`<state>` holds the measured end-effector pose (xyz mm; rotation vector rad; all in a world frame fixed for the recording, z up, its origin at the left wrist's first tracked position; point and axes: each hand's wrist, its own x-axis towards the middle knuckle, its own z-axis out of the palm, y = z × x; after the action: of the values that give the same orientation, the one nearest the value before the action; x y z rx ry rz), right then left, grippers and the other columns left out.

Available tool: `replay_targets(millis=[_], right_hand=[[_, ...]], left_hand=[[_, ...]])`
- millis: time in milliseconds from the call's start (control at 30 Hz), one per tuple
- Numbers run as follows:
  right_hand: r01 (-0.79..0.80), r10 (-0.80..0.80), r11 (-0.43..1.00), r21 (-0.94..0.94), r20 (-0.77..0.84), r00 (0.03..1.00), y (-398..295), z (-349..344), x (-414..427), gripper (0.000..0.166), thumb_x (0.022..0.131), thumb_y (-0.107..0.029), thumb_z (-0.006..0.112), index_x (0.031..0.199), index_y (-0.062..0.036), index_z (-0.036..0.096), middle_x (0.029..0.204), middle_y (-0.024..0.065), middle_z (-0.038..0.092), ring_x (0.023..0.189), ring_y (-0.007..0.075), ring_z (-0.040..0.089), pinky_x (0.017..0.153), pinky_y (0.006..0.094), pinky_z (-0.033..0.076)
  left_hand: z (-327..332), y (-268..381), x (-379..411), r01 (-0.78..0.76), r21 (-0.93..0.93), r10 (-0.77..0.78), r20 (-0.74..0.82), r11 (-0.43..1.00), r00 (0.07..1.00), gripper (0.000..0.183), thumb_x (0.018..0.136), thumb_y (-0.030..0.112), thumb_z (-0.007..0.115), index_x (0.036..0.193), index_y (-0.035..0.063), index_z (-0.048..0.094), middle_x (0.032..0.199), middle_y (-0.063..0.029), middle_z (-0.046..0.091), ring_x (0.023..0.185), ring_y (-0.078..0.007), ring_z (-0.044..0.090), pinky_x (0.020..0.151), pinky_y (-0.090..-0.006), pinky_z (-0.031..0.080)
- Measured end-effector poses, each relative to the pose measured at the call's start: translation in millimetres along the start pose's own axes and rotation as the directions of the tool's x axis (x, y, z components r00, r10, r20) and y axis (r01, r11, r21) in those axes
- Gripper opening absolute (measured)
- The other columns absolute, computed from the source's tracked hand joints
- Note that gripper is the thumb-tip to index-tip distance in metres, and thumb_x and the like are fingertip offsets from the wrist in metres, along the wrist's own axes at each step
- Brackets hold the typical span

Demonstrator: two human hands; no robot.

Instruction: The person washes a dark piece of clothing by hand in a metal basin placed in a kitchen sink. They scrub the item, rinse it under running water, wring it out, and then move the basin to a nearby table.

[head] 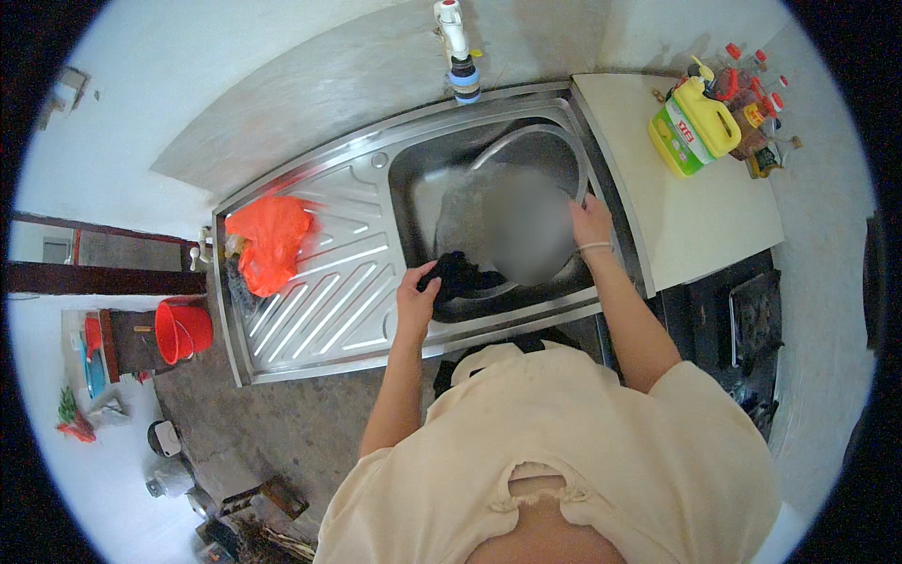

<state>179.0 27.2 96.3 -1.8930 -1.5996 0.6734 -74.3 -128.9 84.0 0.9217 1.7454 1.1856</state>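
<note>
A large round basin (pixel 581 158) with a pale rim sits in the stainless steel sink bowl (pixel 416 180). What looks like water fills part of it, and a blurred patch hides much of its right side. My left hand (pixel 416 299) pinches a bunched black cloth (pixel 458 273) at the basin's near-left edge. Part of that cloth lies inside the rim. On the right, my right hand (pixel 592 222) holds the basin's rim, its fingertips partly lost against the blur.
Left of the bowl is a ribbed drainboard (pixel 338 282) bearing a red plastic bag (pixel 271 243). A white tap (pixel 454 35) hangs over the back. Rightward, a pale counter (pixel 655 218) holds a yellow jug (pixel 694 127) and several bottles (pixel 754 106). A red bucket (pixel 182 330) stands farther left.
</note>
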Motion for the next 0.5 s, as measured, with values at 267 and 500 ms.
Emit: replay_targets(millis=[267, 500], right_hand=[[0.294, -0.293, 0.955, -0.045, 0.01, 0.956, -46.6, -2.7, -2.8, 0.024, 0.064, -0.023, 0.051, 0.06, 0.0005, 0.047, 0.058, 0.02, 0.049, 0.057, 0.0367, 0.049, 0.053, 0.0444, 0.037], [0.544, -0.545, 0.816, -0.195, 0.049, 0.837, -74.9, -33.7, -20.1, 0.02, 0.067, -0.02, 0.05, 0.06, -0.0019, 0.045, 0.058, 0.0171, 0.049, 0.058, 0.0346, 0.049, 0.052, 0.0429, 0.037]], left_hand=[[2.1, -23.8, 0.9, 0.024, -0.184, -0.017, 0.039, 0.983, 0.999, 0.027, 0.072, 0.002, 0.056, 0.099, 0.0019, 0.055, 0.091, -0.0054, 0.056, 0.081, -0.0125, 0.051, 0.072, -0.0236, 0.041], [-14.6, 8.6, 1.9, -0.021, -0.234, 0.012, -0.036, 0.972, 0.999, 0.024, 0.071, 0.001, 0.056, 0.095, 0.0013, 0.057, 0.085, -0.0044, 0.053, 0.077, -0.0137, 0.051, 0.07, -0.0233, 0.04]])
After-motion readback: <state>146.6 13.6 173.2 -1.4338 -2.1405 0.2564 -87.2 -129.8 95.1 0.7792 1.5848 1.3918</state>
